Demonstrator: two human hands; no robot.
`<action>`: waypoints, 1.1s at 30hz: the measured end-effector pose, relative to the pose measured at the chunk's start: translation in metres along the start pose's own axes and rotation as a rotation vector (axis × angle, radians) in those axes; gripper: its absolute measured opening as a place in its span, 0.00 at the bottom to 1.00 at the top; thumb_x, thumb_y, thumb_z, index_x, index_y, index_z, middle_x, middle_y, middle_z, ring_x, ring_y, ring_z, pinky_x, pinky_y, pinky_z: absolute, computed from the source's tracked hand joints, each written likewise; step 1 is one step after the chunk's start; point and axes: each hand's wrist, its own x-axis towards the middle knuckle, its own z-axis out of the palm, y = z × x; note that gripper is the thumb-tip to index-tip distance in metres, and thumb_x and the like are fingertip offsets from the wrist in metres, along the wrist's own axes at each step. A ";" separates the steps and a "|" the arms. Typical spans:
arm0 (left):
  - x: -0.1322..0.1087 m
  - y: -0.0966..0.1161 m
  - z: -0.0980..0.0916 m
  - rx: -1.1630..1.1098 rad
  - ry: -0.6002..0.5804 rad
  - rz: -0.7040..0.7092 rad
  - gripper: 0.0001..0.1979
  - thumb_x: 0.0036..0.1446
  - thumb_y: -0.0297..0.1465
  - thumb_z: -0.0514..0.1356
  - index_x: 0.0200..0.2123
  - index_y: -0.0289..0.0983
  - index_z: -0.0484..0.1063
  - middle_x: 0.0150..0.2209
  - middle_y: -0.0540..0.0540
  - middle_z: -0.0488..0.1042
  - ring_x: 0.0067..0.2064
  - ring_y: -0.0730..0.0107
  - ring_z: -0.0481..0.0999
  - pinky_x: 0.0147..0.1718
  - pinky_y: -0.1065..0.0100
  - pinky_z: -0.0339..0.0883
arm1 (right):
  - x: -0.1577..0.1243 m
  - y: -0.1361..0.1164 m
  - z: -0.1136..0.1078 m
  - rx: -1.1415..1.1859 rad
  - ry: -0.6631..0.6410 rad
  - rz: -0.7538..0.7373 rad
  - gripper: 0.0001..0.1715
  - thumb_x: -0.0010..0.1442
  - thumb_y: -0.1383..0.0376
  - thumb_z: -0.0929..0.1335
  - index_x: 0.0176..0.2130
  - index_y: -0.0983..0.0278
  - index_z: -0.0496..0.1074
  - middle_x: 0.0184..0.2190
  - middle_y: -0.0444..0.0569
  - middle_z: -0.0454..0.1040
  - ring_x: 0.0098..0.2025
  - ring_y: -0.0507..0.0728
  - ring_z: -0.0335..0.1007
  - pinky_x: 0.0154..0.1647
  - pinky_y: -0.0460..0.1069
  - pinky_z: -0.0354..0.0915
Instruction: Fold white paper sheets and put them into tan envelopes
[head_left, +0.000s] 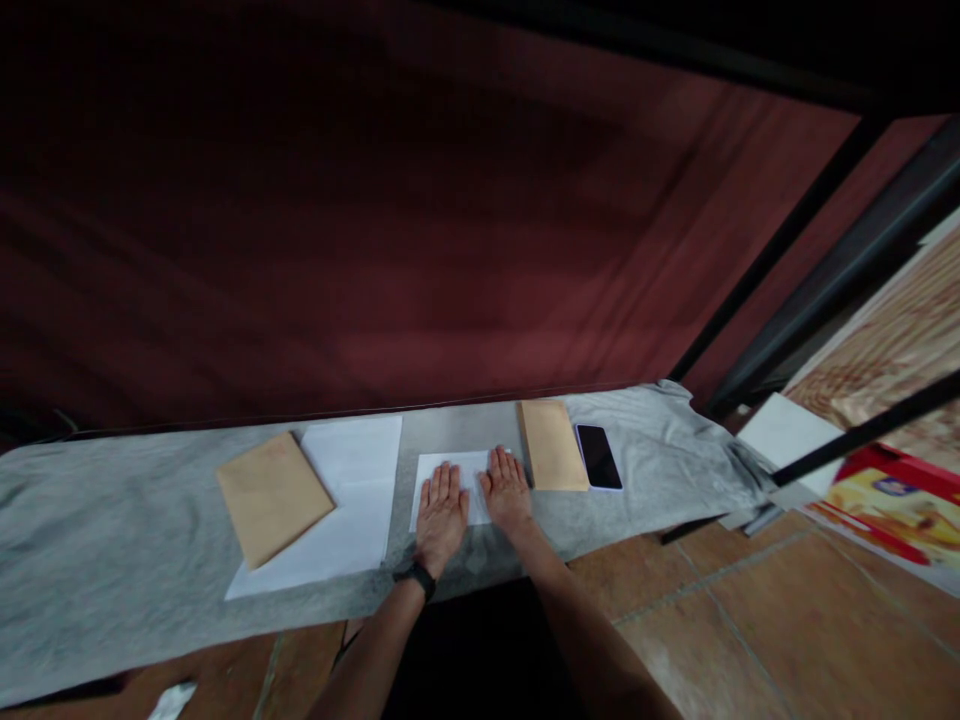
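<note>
Our grey-draped desk [112,550] bears a brown packet [274,495] on a large white sheet [367,480] at left, a second packet [555,447] and phone [599,457] at right. Between, our left hand [442,515] and right hand [508,495] lie flat, fingers [444,482] slightly spread, on the small paper [477,511], longer left-to-right.

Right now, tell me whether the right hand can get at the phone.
Likely yes: only a low brown packet lies between the right hand and the phone, seemingly easy to reach over.

1 phone [598,457] on grey cloth [667,440]; red-yellow carton [900,510] far right; tiled floor [720,610].
</note>
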 end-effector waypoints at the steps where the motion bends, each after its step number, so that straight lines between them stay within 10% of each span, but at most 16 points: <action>1: 0.000 0.000 0.000 0.003 0.000 -0.033 0.30 0.67 0.34 0.43 0.68 0.28 0.53 0.71 0.35 0.51 0.72 0.55 0.46 0.68 0.52 0.44 | -0.001 0.002 0.001 -0.002 0.023 0.009 0.32 0.72 0.58 0.57 0.68 0.72 0.57 0.66 0.62 0.59 0.68 0.64 0.55 0.67 0.61 0.52; 7: 0.006 -0.001 0.001 0.028 0.063 -0.201 0.30 0.67 0.34 0.43 0.68 0.25 0.54 0.69 0.30 0.54 0.71 0.52 0.49 0.68 0.49 0.43 | -0.004 0.001 0.001 -0.024 0.036 0.045 0.33 0.72 0.57 0.57 0.67 0.75 0.57 0.66 0.65 0.59 0.68 0.66 0.55 0.67 0.61 0.52; 15: 0.036 0.026 0.009 -0.096 0.016 0.091 0.28 0.68 0.34 0.42 0.68 0.32 0.56 0.68 0.39 0.58 0.71 0.58 0.52 0.68 0.51 0.47 | -0.005 0.000 -0.004 0.005 -0.013 0.044 0.33 0.70 0.64 0.56 0.68 0.76 0.54 0.68 0.66 0.55 0.70 0.65 0.51 0.68 0.62 0.49; 28: 0.011 -0.020 -0.012 -0.051 0.025 -0.077 0.31 0.68 0.39 0.45 0.70 0.31 0.51 0.70 0.36 0.52 0.72 0.55 0.46 0.69 0.49 0.43 | -0.005 0.001 -0.005 0.013 0.025 0.011 0.34 0.72 0.60 0.56 0.68 0.77 0.54 0.67 0.70 0.56 0.68 0.68 0.53 0.66 0.66 0.52; 33: -0.006 -0.020 -0.022 -0.068 -0.003 0.201 0.26 0.69 0.37 0.46 0.68 0.41 0.55 0.71 0.45 0.52 0.73 0.61 0.45 0.70 0.52 0.39 | -0.006 0.000 -0.006 -0.008 0.003 0.006 0.34 0.72 0.59 0.55 0.68 0.78 0.53 0.67 0.70 0.56 0.69 0.68 0.53 0.67 0.65 0.51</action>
